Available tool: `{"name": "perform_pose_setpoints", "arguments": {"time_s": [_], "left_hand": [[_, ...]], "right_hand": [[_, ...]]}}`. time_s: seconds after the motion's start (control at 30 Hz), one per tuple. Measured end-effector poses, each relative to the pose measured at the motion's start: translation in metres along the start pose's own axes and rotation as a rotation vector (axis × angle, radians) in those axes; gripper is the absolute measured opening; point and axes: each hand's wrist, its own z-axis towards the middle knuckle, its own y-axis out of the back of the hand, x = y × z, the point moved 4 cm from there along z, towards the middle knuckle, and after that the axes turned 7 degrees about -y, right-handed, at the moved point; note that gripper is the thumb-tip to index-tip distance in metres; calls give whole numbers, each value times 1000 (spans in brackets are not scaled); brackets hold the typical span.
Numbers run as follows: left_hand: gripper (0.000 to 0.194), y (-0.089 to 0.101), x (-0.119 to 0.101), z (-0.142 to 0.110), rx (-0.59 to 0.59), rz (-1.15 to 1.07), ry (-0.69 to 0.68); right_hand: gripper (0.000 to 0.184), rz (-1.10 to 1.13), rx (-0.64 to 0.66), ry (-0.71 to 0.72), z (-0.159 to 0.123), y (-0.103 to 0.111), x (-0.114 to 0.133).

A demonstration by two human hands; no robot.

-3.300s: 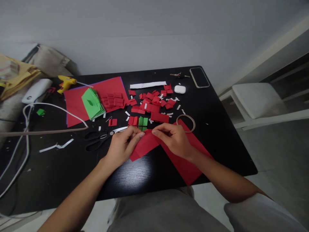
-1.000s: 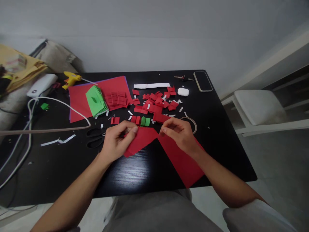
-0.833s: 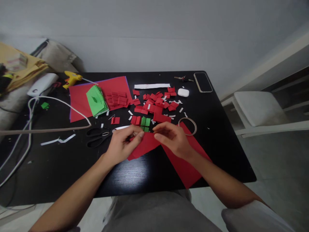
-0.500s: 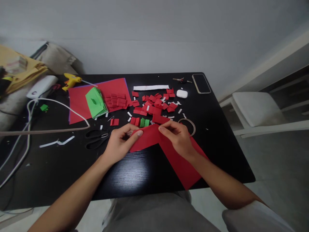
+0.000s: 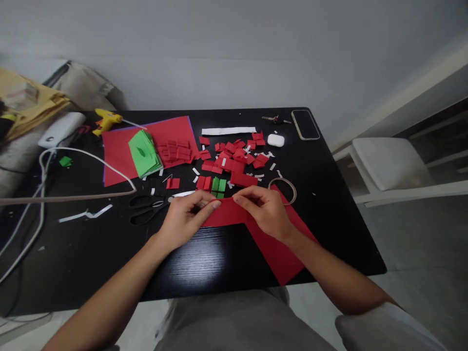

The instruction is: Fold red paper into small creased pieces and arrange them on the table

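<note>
A red paper sheet [image 5: 278,243] lies on the black table [image 5: 204,263] near its front edge, with one end folded over into a strip between my hands. My left hand [image 5: 185,219] pinches the left end of that strip, fingers closed on it. My right hand [image 5: 265,210] pinches the fold a little to the right, fingers also closed. Just beyond my fingers lie small folded red pieces [image 5: 236,158] and two green ones [image 5: 218,185].
Black scissors [image 5: 148,209] lie left of my left hand. A tape ring [image 5: 282,189] sits beside my right hand. Further back are a large red sheet [image 5: 120,148], a green paper stack [image 5: 143,153], a yellow glue gun [image 5: 106,119], a phone [image 5: 305,124] and an earbud case [image 5: 275,140].
The folded end of the red sheet has been turned from slanting down-left to lying nearly level between my hands. Both hands stay pinched on it.
</note>
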Motion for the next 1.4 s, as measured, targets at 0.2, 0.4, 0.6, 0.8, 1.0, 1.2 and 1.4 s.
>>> {"name": "perform_pose_setpoints", "arguments": {"time_s": [0.2, 0.4, 0.6, 0.8, 1.0, 1.2, 1.4], "left_hand": [[18, -2, -5, 0, 62, 58, -96], [12, -3, -12, 0, 86, 65, -168], [13, 0, -3, 0, 17, -1, -71], [14, -4, -3, 0, 136, 62, -117], [11, -5, -8, -1, 150, 85, -191], [8, 0, -9, -1, 111, 91, -159], [10, 2, -8, -1, 131, 93, -158]], "right_hand": [[14, -109, 92, 17, -1, -1, 5], [17, -164, 131, 33, -4, -2, 6], [14, -117, 42, 31, -1, 3, 8], [11, -134, 215, 1, -1, -3, 9], [14, -146, 199, 26, -3, -4, 9], [14, -157, 143, 39, -2, -1, 11], [12, -138, 149, 66, -4, -3, 10]]}}
